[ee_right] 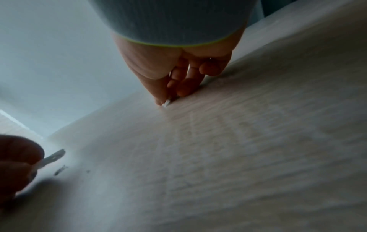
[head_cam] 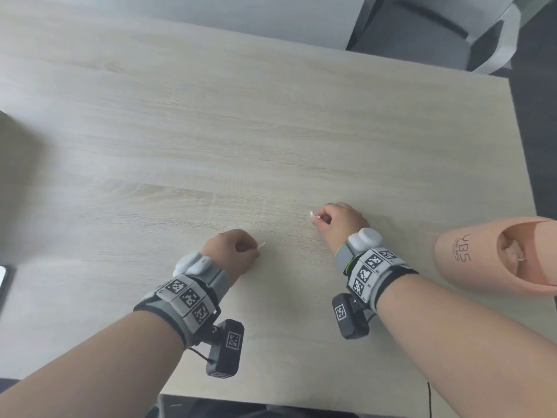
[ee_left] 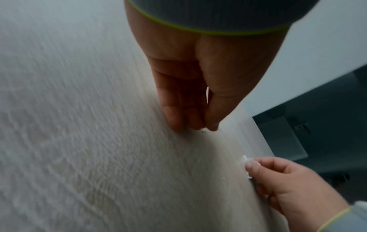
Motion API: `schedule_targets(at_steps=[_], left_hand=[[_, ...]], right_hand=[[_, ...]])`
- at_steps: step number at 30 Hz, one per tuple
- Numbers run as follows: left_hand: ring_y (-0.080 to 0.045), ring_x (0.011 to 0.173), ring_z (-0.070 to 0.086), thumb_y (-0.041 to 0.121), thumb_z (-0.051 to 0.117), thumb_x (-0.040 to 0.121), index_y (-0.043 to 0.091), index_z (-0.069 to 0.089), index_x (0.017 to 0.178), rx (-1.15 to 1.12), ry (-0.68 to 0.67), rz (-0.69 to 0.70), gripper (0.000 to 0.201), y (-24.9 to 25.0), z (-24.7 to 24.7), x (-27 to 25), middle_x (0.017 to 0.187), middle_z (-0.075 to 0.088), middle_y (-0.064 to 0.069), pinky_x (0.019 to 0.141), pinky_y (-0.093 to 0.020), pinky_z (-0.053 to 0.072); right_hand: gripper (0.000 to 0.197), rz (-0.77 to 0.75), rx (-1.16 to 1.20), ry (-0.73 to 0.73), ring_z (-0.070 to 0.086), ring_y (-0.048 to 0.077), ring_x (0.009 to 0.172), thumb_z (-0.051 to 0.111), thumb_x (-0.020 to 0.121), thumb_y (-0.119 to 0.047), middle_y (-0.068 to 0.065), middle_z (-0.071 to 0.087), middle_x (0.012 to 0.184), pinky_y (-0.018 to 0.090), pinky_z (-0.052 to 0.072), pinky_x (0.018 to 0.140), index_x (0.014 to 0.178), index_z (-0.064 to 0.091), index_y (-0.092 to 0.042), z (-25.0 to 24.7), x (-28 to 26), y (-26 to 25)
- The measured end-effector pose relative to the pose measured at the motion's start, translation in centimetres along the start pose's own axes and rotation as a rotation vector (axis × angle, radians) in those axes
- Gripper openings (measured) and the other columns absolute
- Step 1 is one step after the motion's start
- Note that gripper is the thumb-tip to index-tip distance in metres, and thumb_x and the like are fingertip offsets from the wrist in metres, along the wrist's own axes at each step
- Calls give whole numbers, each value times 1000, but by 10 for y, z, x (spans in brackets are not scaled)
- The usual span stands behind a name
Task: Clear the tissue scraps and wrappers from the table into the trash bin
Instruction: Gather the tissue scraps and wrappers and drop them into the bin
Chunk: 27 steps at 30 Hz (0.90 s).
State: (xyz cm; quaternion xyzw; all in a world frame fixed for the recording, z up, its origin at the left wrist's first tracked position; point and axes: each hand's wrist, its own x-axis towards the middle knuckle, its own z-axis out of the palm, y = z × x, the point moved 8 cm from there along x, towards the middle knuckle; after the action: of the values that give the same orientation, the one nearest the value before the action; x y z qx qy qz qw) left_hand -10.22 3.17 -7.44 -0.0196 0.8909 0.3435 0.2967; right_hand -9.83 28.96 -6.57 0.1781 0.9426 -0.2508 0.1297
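On the pale wood table [head_cam: 211,140] my left hand [head_cam: 255,251] pinches a thin white tissue scrap [head_cam: 261,245] between thumb and fingers. In the left wrist view that hand [ee_left: 204,128] points down with its fingertips at the tabletop, and the scrap [ee_left: 207,94] shows between thumb and fingers. My right hand [head_cam: 316,219] pinches another small white scrap [head_cam: 311,214] just above the table, also visible in its wrist view, where the hand [ee_right: 164,102] holds the scrap [ee_right: 166,103]. The pink trash bin [head_cam: 470,257] stands at the table's right edge, to the right of my right hand.
Crumpled tissue [head_cam: 512,254] lies inside the bin. Tiny specks [ee_right: 59,170] sit on the table near my left hand. A phone [head_cam: 4,279] lies at the left edge. A grey chair [head_cam: 422,28] stands beyond the far right corner.
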Motion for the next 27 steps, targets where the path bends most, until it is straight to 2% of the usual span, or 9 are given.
schedule_targets(at_steps=[3, 5, 7, 10, 13, 16, 20, 23, 27], left_hand=[[-13, 58, 72, 29, 73, 81, 35, 71, 79, -158, -6, -48, 6, -2, -1, -6, 71, 74, 11, 63, -40, 63], [-13, 66, 74, 24, 75, 83, 32, 74, 80, -261, -21, -76, 9, 2, 1, -10, 73, 75, 10, 65, -41, 64], [-15, 74, 74, 15, 74, 85, 24, 75, 82, -385, -40, -90, 10, 13, 5, -18, 78, 76, 4, 67, -39, 64], [-18, 78, 74, 9, 74, 84, 13, 75, 85, -533, -83, -90, 4, 39, 15, -29, 81, 75, -4, 67, -39, 63], [-17, 76, 74, 8, 75, 83, 10, 75, 86, -612, -135, -63, 4, 69, 27, -41, 80, 75, -4, 68, -40, 63], [-18, 80, 76, 10, 75, 84, 11, 75, 90, -632, -196, -16, 7, 99, 39, -51, 84, 77, -6, 67, -37, 62], [-17, 84, 76, 11, 75, 84, 16, 76, 102, -593, -271, 81, 19, 141, 58, -63, 87, 76, -4, 67, -34, 61], [-17, 83, 75, 11, 78, 80, 21, 79, 95, -514, -281, 147, 18, 159, 68, -68, 79, 73, 1, 68, -33, 61], [-15, 74, 73, 17, 82, 77, 20, 80, 84, -366, -262, 185, 8, 174, 83, -69, 69, 74, 2, 68, -35, 62]], right_hand=[[12, -49, -25, -36, 53, 14, 76, 58, 92, -35, -12, 48, 80, 25, 33, 64, 83, 64, -29, 3, -6, -2], [10, -62, -60, -111, 52, 14, 78, 58, 89, -30, -12, 48, 81, 26, 34, 66, 79, 60, -31, 8, -14, -4], [10, -53, -17, -174, 52, 13, 76, 61, 87, -28, -11, 54, 80, 26, 36, 66, 77, 61, -28, 13, -30, -3], [12, 39, 402, -161, 50, 4, 54, 70, 83, -26, -9, 64, 65, 21, 40, 55, 73, 68, -19, 9, -60, 1], [11, 102, 789, -66, 50, 5, 53, 73, 84, -19, -8, 62, 60, 17, 41, 56, 75, 70, -14, -10, -84, -1], [9, 119, 978, -45, 52, 4, 52, 71, 87, -14, -9, 61, 59, 16, 40, 53, 79, 69, -10, -26, -97, -4], [10, 199, 1155, 16, 54, 9, 53, 72, 86, -12, 0, 65, 67, 23, 37, 49, 79, 65, -13, -52, -110, 21], [11, 266, 1210, 51, 53, 9, 50, 75, 83, -13, 1, 66, 65, 23, 35, 48, 80, 65, -10, -64, -120, 40], [12, 244, 1158, -7, 57, 12, 60, 72, 87, -23, -4, 74, 74, 25, 37, 54, 82, 76, -13, -66, -134, 59]])
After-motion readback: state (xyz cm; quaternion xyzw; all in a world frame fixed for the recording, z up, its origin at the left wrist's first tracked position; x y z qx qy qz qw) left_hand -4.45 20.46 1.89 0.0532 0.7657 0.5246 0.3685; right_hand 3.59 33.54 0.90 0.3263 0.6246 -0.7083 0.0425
